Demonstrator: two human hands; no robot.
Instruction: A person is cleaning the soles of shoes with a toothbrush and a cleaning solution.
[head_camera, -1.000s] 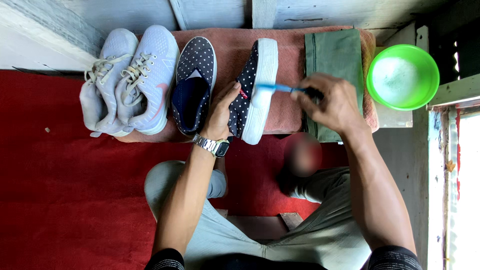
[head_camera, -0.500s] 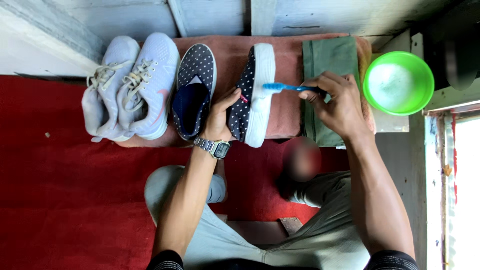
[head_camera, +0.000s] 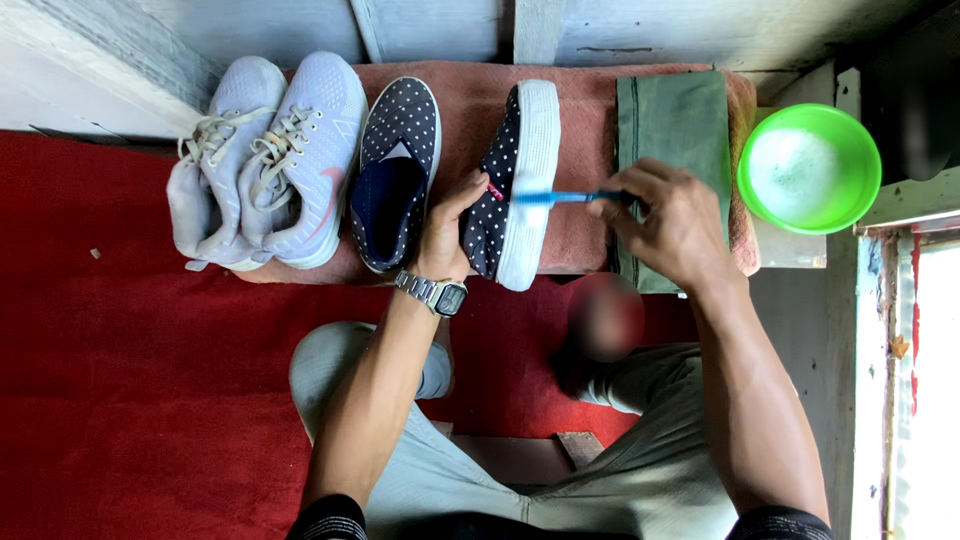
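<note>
Red mat (head_camera: 140, 400), left hand (head_camera: 448, 225) gripping tilted shoe (head_camera: 515, 190), right hand (head_camera: 670, 220) clamped on toothbrush (head_camera: 560, 198)

**Setting: floor-level work area seen from above**

A red carpet (head_camera: 120, 400) covers the floor. Pale grey wooden planks (head_camera: 620, 30) form the wall along the top edge. At right, a weathered grey board (head_camera: 800, 330) borders a window opening (head_camera: 940, 400) admitting bright daylight.

The only screen in view is the small rectangular display of the wristwatch (head_camera: 449, 297), grey-dark in a dark case on a silvery metal band, just below the tilted polka-dot shoe (head_camera: 515, 190). There are no packages, labels or signs.
</note>
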